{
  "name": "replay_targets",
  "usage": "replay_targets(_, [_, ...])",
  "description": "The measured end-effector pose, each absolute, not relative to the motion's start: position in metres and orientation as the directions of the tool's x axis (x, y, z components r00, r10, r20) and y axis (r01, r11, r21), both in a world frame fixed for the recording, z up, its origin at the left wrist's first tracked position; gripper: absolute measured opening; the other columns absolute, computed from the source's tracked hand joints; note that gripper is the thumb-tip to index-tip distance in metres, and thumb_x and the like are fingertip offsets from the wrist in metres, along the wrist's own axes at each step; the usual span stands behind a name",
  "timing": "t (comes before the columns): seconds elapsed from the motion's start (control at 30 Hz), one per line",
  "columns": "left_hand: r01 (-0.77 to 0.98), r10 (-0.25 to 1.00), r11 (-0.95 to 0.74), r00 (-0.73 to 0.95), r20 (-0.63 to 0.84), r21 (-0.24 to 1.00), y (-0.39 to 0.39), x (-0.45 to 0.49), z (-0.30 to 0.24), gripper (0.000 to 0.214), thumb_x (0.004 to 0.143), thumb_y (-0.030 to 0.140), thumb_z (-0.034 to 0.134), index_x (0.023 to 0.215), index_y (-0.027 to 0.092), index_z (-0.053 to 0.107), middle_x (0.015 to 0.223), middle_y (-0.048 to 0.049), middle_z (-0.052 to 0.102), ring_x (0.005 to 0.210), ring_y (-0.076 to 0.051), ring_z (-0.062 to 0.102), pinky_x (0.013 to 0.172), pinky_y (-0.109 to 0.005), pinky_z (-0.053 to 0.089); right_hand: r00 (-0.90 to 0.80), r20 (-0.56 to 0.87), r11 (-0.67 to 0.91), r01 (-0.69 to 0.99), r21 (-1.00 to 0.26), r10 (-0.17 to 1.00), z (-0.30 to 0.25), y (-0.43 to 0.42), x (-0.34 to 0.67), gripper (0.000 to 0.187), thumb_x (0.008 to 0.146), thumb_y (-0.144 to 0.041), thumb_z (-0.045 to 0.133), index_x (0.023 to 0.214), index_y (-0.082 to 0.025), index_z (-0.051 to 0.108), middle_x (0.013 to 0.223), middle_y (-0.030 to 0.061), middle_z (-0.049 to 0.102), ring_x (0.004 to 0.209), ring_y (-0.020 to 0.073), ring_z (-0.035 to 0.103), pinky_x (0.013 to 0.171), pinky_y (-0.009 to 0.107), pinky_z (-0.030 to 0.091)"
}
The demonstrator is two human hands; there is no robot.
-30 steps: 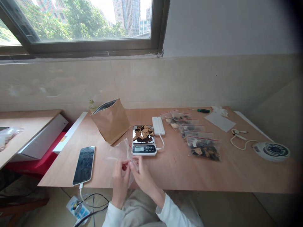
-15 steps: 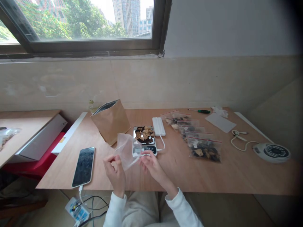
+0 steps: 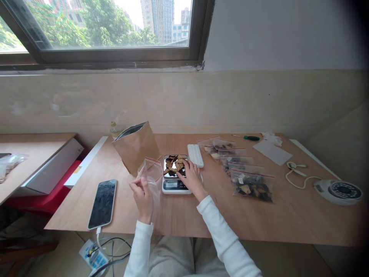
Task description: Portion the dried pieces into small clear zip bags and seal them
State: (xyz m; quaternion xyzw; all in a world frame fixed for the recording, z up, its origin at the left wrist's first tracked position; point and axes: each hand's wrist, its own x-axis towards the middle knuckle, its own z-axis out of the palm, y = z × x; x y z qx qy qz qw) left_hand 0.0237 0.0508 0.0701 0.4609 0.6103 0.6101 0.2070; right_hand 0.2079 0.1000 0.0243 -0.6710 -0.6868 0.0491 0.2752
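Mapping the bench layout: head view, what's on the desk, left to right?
Smartphone → kraft paper bag → digital kitchen scale → white power bank → filled zip bags → round white corded device

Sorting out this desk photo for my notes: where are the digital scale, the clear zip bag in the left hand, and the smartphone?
digital scale (image 3: 173, 185), head view, point on its front display panel
clear zip bag (image 3: 152, 172), head view, point on the film just below the red-edged top
smartphone (image 3: 102, 204), head view, point on its dark screen
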Motion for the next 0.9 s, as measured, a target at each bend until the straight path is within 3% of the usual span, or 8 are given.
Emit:
replay_targets(0.13, [0.308,0.823,-0.137,-0.493,0.281,0.942,0.051,0.028,0.064,0.022,0.092,0.043,0.041,0.089,0.022,0.035,0.1,-0.012,0.062,0.106,-0.024,0.06,0.086,-0.036,0.043,0.075,0.345,0.087,0.898,-0.432,0.936,0.018,0.096,0.204,0.045,0.089,-0.036,0.053,0.129,-0.014,0.05,0.131,0.0152,0.051,0.108,0.0299,0.047,0.092,0.044,0.041])
replay_targets(0.3, [0.285,0.832,-0.158,-0.477,0.283,0.945,0.049,0.031,0.057,0.023,0.092,0.044,0.04,0.09,0.022,0.034,0.094,-0.0096,0.059,0.105,-0.024,0.059,0.088,-0.038,0.042,0.124,0.408,0.143,0.813,-0.564,0.905,0.013,0.093,0.204,0.03,0.093,-0.026,0.044,0.118,-0.017,0.058,0.113,0.0121,0.058,0.102,0.0253,0.049,0.09,0.04,0.042])
replay_targets(0.5, [0.3,0.838,-0.094,-0.491,0.239,0.949,0.047,0.034,0.052,0.027,0.091,0.048,0.041,0.089,0.021,0.037,0.09,-0.0091,0.057,0.086,-0.023,0.059,0.077,-0.039,0.045,0.226,0.389,0.139,0.684,-0.716,0.893,0.011,0.093,0.208,0.027,0.091,-0.018,0.041,0.107,-0.017,0.062,0.102,0.0111,0.06,0.1,0.0233,0.052,0.09,0.038,0.043])
replay_targets(0.7, [0.282,0.849,-0.114,-0.471,0.241,0.953,0.047,0.035,0.046,0.026,0.091,0.046,0.041,0.091,0.021,0.037,0.097,-0.0102,0.057,0.086,-0.021,0.058,0.078,-0.04,0.045,0.333,0.366,0.143,0.538,-0.83,0.869,0.045,0.095,0.208,0.028,0.089,-0.025,0.047,0.109,-0.014,0.063,0.102,0.0125,0.062,0.096,0.0227,0.056,0.089,0.038,0.044])
replay_targets(0.8, [0.268,0.855,-0.121,-0.462,0.237,0.956,0.047,0.037,0.043,0.026,0.092,0.047,0.041,0.091,0.021,0.037,0.098,-0.0105,0.058,0.088,-0.021,0.059,0.079,-0.041,0.046,0.288,0.333,0.197,0.413,-0.889,0.898,0.083,0.094,0.194,0.029,0.087,-0.026,0.052,0.112,-0.018,0.064,0.099,0.0086,0.063,0.083,0.0181,0.058,0.078,0.032,0.048])
replay_targets(0.9, [0.249,0.873,-0.165,-0.412,0.259,0.954,0.046,0.043,0.042,0.024,0.093,0.045,0.039,0.092,0.021,0.037,0.11,-0.0153,0.058,0.106,-0.023,0.058,0.089,-0.043,0.044,0.097,0.281,0.235,0.331,-0.914,0.955,0.114,0.089,0.171,0.03,0.085,-0.025,0.058,0.113,-0.02,0.064,0.1,0.0058,0.064,0.076,0.0144,0.058,0.073,0.028,0.049])
